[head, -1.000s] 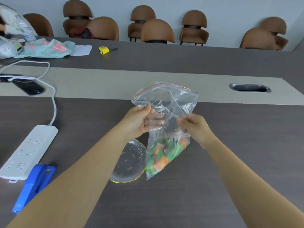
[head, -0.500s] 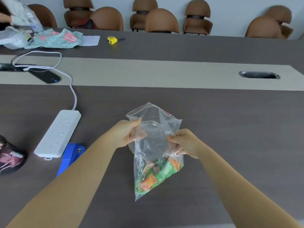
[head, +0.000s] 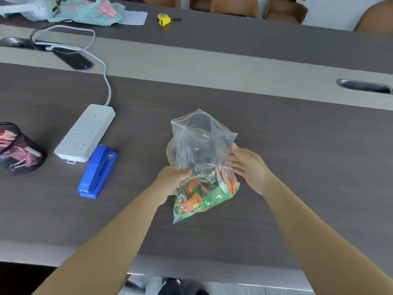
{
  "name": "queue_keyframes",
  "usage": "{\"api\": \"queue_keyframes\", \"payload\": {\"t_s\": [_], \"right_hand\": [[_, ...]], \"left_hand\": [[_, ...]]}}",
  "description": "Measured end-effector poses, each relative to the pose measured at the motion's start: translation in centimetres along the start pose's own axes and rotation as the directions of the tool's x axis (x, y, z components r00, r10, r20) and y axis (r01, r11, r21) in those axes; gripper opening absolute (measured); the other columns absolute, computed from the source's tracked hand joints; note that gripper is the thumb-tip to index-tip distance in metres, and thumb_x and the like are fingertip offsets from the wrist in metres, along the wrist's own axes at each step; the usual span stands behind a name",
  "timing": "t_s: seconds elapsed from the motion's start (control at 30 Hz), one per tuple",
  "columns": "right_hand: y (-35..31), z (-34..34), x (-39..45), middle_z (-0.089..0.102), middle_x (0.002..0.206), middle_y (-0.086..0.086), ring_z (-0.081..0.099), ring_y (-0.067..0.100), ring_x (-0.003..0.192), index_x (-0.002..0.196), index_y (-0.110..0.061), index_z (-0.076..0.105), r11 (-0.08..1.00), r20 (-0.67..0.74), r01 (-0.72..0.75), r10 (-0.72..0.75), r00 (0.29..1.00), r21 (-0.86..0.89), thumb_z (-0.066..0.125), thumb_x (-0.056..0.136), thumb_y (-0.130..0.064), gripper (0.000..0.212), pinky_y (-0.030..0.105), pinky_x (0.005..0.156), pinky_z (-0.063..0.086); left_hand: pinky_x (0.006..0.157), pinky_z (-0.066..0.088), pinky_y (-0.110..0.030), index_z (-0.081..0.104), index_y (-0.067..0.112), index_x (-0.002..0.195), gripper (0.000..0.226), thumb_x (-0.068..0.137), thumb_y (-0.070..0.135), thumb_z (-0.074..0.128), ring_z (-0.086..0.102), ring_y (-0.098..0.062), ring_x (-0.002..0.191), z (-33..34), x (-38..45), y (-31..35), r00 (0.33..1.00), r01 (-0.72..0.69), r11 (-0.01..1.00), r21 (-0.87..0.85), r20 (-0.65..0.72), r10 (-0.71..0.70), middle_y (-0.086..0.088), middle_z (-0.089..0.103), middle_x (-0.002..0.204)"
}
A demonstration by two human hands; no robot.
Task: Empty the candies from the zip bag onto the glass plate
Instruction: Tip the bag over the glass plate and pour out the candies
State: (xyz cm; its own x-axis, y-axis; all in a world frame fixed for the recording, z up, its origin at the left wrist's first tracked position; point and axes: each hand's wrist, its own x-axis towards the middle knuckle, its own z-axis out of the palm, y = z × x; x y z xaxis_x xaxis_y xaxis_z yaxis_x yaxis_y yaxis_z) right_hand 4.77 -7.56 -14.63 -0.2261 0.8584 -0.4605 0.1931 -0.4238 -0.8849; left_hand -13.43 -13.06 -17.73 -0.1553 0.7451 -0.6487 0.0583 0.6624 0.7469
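A clear zip bag [head: 201,145] with a red zip strip stands upright in both hands, mouth up and gaping. Orange and green wrapped candies [head: 204,193] fill its bottom corner. My left hand [head: 170,184] grips the bag's left side at mid-height. My right hand [head: 247,167] pinches the right side. The glass plate [head: 170,149] with a yellow rim lies on the table behind the bag; only its left edge shows past the plastic.
A white power strip [head: 85,133] and a blue stapler [head: 97,171] lie to the left. A dark mesh pouch [head: 17,149] sits at the far left. A phone [head: 73,58], cloth and a yellow tape measure [head: 163,19] lie farther back. The table's near edge [head: 191,271] is close.
The bag has come lower and nearer to me, and now covers most of the plate. Both hands have slid down the bag toward the candies. The view has tilted down.
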Motion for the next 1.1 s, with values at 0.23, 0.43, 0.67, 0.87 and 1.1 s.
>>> {"api": "queue_keyframes", "payload": {"t_s": [0.23,0.43,0.67,0.87,1.1], "right_hand": [[3.5,-1.2,-1.5,0.061,0.116,-0.002,0.055,0.011,0.108,0.107,-0.026,0.061,0.977,0.256,-0.004,0.059,0.965,-0.212,0.064,0.076,-0.019,0.032,0.023,0.095,0.037],[4.4,-0.9,-1.4,0.057,0.095,0.004,0.054,0.02,0.095,0.103,-0.028,0.059,0.926,0.235,0.069,0.022,0.972,-0.371,0.067,0.072,-0.004,0.04,0.024,0.08,0.042],[4.9,0.0,-1.8,0.054,0.071,0.001,0.049,0.018,0.072,0.07,-0.012,0.057,0.904,0.063,0.069,-0.047,0.997,-0.422,0.065,0.077,-0.015,0.01,0.028,0.063,0.035],[4.1,0.6,-2.3,0.053,0.067,0.0,0.049,0.016,0.069,0.066,-0.013,0.051,0.949,0.088,0.03,-0.002,0.996,-0.315,0.06,0.081,-0.018,0.019,0.027,0.067,0.037],[2.5,0.6,-3.1,0.062,0.095,0.022,0.059,0.035,0.089,0.072,-0.007,0.069,0.968,0.073,-0.133,0.151,0.986,-0.211,0.064,0.073,-0.041,0.035,0.04,0.089,0.045]], "left_hand": [[0.084,0.042,-0.033,0.059,0.017,0.076,0.017,0.081,0.033,0.061,0.053,-0.019,0.09,0.3,-0.8,-2.3,0.985,-0.131,0.991,0.017,-0.113,0.132,-0.002,0.059,0.09],[0.065,0.04,-0.019,0.055,0.012,0.106,0.041,0.071,0.024,0.073,0.056,-0.018,0.092,0.5,-1.7,-4.2,0.994,-0.109,0.969,0.221,-0.007,0.113,0.0,0.057,0.098],[0.092,0.044,-0.04,0.059,0.012,0.08,0.009,0.078,0.017,0.066,0.058,-0.028,0.094,0.2,-2.4,-3.9,0.996,-0.086,0.989,0.117,0.001,0.087,-0.007,0.062,0.087],[0.079,0.05,-0.036,0.054,0.012,0.076,0.014,0.089,0.014,0.052,0.059,-0.018,0.072,-0.5,-3.9,-2.6,0.994,0.054,0.983,-0.174,0.107,-0.035,-0.006,0.059,0.077],[0.07,0.057,-0.032,0.07,0.013,0.094,0.023,0.09,0.023,0.049,0.067,-0.015,0.078,-1.9,-4.8,-1.5,0.943,0.104,0.951,-0.291,0.332,-0.001,0.0,0.073,0.084]]}}
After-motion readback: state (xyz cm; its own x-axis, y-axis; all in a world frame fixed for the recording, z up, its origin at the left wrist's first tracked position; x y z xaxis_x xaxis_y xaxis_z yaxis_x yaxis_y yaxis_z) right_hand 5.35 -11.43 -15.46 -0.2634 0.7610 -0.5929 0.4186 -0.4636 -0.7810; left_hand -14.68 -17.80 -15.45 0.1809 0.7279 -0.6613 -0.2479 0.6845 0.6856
